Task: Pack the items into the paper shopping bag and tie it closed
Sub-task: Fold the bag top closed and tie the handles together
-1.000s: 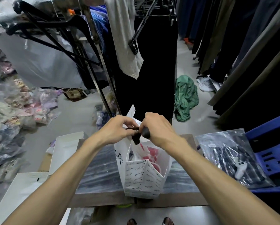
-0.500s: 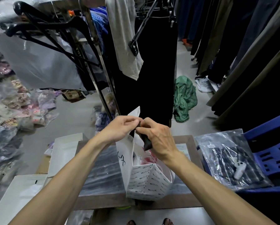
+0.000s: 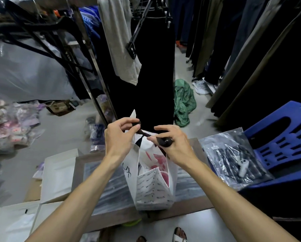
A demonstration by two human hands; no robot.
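Observation:
A white paper shopping bag [image 3: 153,191] with small printed text stands upright on a framed board [image 3: 111,198] in front of me. Something pink and white [image 3: 158,161] shows inside its open top. A dark ribbon [image 3: 147,134] runs across the bag's mouth between my hands. My left hand [image 3: 120,137] pinches one end of it at the bag's upper left corner. My right hand [image 3: 172,142] holds the other end, with a dark bunch of ribbon in its fingers, just right of the bag's top.
A clear plastic packet of dark clothing [image 3: 233,156] lies on a blue plastic chair [image 3: 282,137] at right. White flat boxes [image 3: 59,173] lie at lower left. Hanging garments and a metal rack [image 3: 87,55] stand close behind the bag. A green cloth [image 3: 182,102] lies on the floor.
My hands were close together over the bag's mouth; they have drawn apart sideways, stretching the dark ribbon between them. The bag's top is pulled narrower.

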